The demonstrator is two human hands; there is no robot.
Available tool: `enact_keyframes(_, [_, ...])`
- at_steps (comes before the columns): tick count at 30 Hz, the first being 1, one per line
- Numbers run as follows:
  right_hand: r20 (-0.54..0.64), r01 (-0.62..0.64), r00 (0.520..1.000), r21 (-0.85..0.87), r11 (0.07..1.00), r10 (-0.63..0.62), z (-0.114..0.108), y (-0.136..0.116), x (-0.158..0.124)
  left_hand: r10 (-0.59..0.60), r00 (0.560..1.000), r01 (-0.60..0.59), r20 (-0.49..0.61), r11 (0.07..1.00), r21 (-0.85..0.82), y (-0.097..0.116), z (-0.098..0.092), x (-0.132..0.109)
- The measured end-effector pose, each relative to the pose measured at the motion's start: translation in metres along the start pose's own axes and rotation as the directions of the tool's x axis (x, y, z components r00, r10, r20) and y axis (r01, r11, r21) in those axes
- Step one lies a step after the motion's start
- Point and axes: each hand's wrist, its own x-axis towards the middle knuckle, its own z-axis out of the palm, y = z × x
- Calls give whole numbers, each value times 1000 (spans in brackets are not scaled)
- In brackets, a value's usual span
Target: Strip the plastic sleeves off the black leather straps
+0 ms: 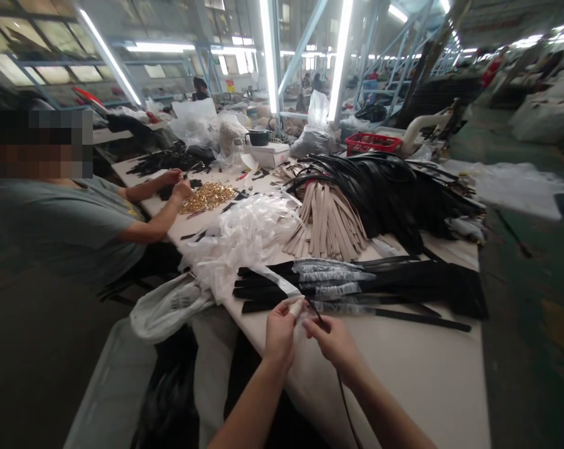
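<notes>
My left hand point(281, 330) is closed at the table's near edge, pinching a white plastic strip point(282, 282) that trails back to the left. Close on its right, my right hand point(334, 342) is closed around a thin black strap point(344, 399), whose lower end hangs toward me. The strap's upper end meets the white plastic between my two hands; exactly how they join is too small to tell. Just beyond my hands lie several black straps point(403, 284) side by side, with clear wrinkled plastic wrap point(331, 274) around their middle.
A heap of white plastic strips point(244, 231) is at left. Behind lie beige straps point(331, 221), a large pile of black straps point(394, 193) and a red basket point(373, 143). At left a co-worker point(76, 224) handles small parts beside gold metal pieces point(208, 197).
</notes>
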Motion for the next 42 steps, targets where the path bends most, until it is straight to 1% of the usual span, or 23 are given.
enact_keyframes(3, [-37, 9, 999, -28, 1000, -10, -2, 8, 1, 41, 997, -45, -61, 997, -69, -6, 3, 2])
enact_keyframes(4, [-55, 16, 998, -37, 999, -18, -4, 9, 1, 29, 997, -36, -71, 995, -97, -6, 2, 2])
enact_keyframes(5, [-72, 25, 997, -46, 999, -28, -6, 10, 1, -11, 998, 4, -61, 992, -123, -5, 0, 2])
enact_keyframes(6, [-83, 36, 996, -53, 998, -40, -9, 11, 1, -78, 997, 75, -20, 989, -130, -5, -2, 0])
enact_keyframes(7, [-87, 47, 995, -57, 997, -52, -12, 11, 2, -157, 986, 162, 50, 981, -104, -6, -5, -2])
enact_keyframes(8, [-86, 58, 994, -57, 997, -63, -15, 11, 2, -227, 965, 235, 130, 971, -47, -7, -8, -4])
enact_keyframes(9, [-82, 67, 994, -54, 996, -71, -17, 10, 2, -270, 942, 271, 200, 962, 24, -9, -10, -6])
enact_keyframes(10, [-76, 74, 994, -49, 996, -78, -18, 10, 3, -279, 928, 267, 245, 960, 84, -11, -12, -7])
enact_keyframes(11, [-69, 78, 994, -43, 996, -81, -19, 9, 2, -257, 930, 233, 264, 965, 119, -13, -14, -7])
enact_keyframes(13, [-54, 82, 995, -38, 996, -84, -20, 8, 2, -166, 957, 143, 236, 983, 113, -16, -15, -7])
enact_keyframes(15, [-52, 80, 995, -43, 996, -82, -19, 7, 2, -105, 979, 95, 174, 993, 64, -18, -13, -6])
enact_keyframes(17, [-73, 77, 994, -47, 996, -80, -19, 6, 2, -122, 978, 119, 170, 992, 31, -20, -10, -5])
enact_keyframes(20, [-90, 70, 993, -41, 997, -73, -22, 9, 3, -200, 959, 201, 203, 979, 13, -23, -7, -5])
enact_keyframes(21, [-90, 60, 994, -35, 998, -63, -24, 11, 2, -209, 961, 213, 183, 977, -3, -23, -7, -4])
enact_keyframes(23, [-80, 31, 996, -18, 999, -32, -27, 14, -3, -203, 974, 209, 103, 976, -56, -22, -8, -1])
enact_keyframes(24, [-66, 15, 998, -5, 1000, -16, -27, 16, -6, -204, 977, 209, 68, 974, -82, -21, -9, 0])
enact_keyframes(26, [7, -20, 1000, 48, 999, 20, -26, 17, -13, -212, 977, 215, 35, 970, -111, -19, -10, 4])
enact_keyframes(29, [145, -93, 987, 152, 984, 71, -19, 15, -21, -222, 975, 223, 22, 964, -144, -17, -9, 5])
enact_keyframes(31, [168, -121, 982, 181, 976, 91, -12, 11, -25, -206, 978, 208, 27, 965, -159, -16, -6, 4])
enact_keyframes(34, [126, -105, 988, 167, 980, 85, -6, 5, -28, -163, 986, 165, 26, 974, -156, -15, -3, 1])
enact_keyframes(36, [81, -83, 994, 126, 989, 73, -5, 4, -28, -154, 988, 156, 22, 977, -146, -13, -1, 0])
enact_keyframes(39, [-53, -11, 999, 0, 1000, 11, -9, 2, -25, -179, 982, 186, 57, 974, -133, -10, 0, -3])
enact_keyframes(42, [-168, 67, 982, -104, 992, -84, -13, -2, -18, -178, 978, 190, 107, 974, -120, -7, 2, -8])
